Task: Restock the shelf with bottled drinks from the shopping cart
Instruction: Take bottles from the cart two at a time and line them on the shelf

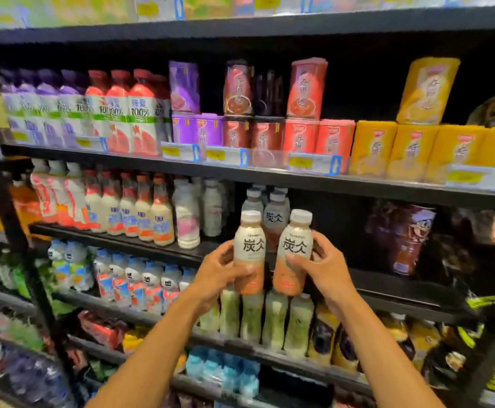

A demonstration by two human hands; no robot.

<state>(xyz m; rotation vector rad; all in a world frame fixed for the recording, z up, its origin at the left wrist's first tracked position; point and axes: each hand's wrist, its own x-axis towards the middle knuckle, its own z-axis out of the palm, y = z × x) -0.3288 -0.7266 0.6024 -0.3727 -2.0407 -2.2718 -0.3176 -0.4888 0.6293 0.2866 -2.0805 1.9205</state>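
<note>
My left hand (215, 273) grips one cream-and-brown bottle with a white cap (250, 245), held upright. My right hand (325, 267) grips a matching second bottle (295, 248), tilted slightly left. Both bottles hover side by side in front of the black middle shelf (387, 285). Just behind them, similar bottles with white caps (274, 213) stand in a row on that shelf. The shopping cart is out of view.
To the right of the standing bottles the shelf holds a dark gap up to a purple-brown cup pack (402, 234). Milk-drink bottles (140, 210) fill the left. Colourful cans (299, 136) sit above and green bottles (270, 319) below.
</note>
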